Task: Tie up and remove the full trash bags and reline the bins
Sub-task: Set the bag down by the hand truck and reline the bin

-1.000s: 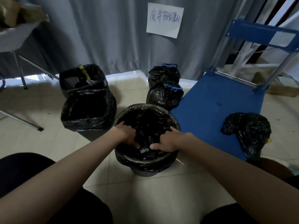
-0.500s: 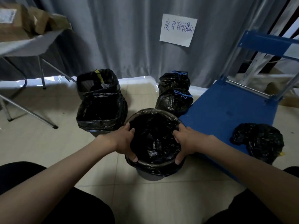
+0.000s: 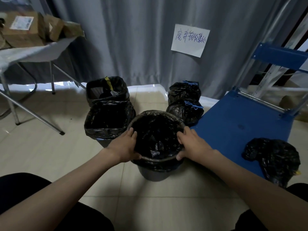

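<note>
A round grey bin (image 3: 154, 175) stands on the floor in front of me, lined with a black bag (image 3: 156, 139) folded over its rim. My left hand (image 3: 124, 146) grips the left side of the rim and my right hand (image 3: 191, 145) grips the right side, fingers curled over the bag's edge. Behind it to the left stand two square bins with black liners: a nearer one (image 3: 108, 121) and a farther one (image 3: 106, 89) holding some rubbish. Two tied black bags (image 3: 185, 92) (image 3: 186, 111) with blue ties sit behind on the right.
A blue platform cart (image 3: 240, 129) lies at the right with a black bag (image 3: 273, 159) on its near corner. A folding table (image 3: 28, 52) with cardboard boxes stands at the left, its metal legs reaching toward the bins. Grey curtain with a paper sign (image 3: 190, 40) behind.
My hands came out of the inside of the round bin's bag and moved apart to grip the rim on either side. The view has tilted up slightly.
</note>
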A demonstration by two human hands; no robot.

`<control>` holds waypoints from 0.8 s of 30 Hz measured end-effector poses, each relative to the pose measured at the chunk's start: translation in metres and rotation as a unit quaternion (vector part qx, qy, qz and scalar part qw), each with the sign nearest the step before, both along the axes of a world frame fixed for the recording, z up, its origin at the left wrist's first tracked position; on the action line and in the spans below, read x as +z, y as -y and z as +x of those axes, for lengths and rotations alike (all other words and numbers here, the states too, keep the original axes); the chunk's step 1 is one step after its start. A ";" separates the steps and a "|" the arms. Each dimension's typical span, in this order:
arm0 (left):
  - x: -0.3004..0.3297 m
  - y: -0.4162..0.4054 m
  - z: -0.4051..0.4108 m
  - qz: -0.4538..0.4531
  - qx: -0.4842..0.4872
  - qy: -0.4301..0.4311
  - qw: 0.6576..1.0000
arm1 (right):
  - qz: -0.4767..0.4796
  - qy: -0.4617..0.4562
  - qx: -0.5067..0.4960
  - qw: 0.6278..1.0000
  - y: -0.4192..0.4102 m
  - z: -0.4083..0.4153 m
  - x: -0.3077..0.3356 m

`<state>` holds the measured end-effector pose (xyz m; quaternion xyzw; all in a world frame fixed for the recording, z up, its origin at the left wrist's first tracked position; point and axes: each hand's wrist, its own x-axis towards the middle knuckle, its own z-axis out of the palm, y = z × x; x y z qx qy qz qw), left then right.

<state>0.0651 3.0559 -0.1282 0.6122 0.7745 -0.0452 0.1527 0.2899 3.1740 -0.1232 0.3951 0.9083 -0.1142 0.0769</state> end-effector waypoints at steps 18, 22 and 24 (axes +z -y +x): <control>-0.061 0.005 0.037 0.109 0.072 0.023 0.991 | 0.022 -0.038 -0.037 0.998 0.021 -0.016 -0.045; -0.059 -0.015 0.031 0.099 0.073 0.029 0.992 | 0.017 -0.032 -0.042 0.998 0.006 -0.018 -0.047; -0.059 -0.023 0.025 0.087 0.070 0.018 0.994 | 0.004 -0.033 -0.042 0.999 -0.001 -0.022 -0.046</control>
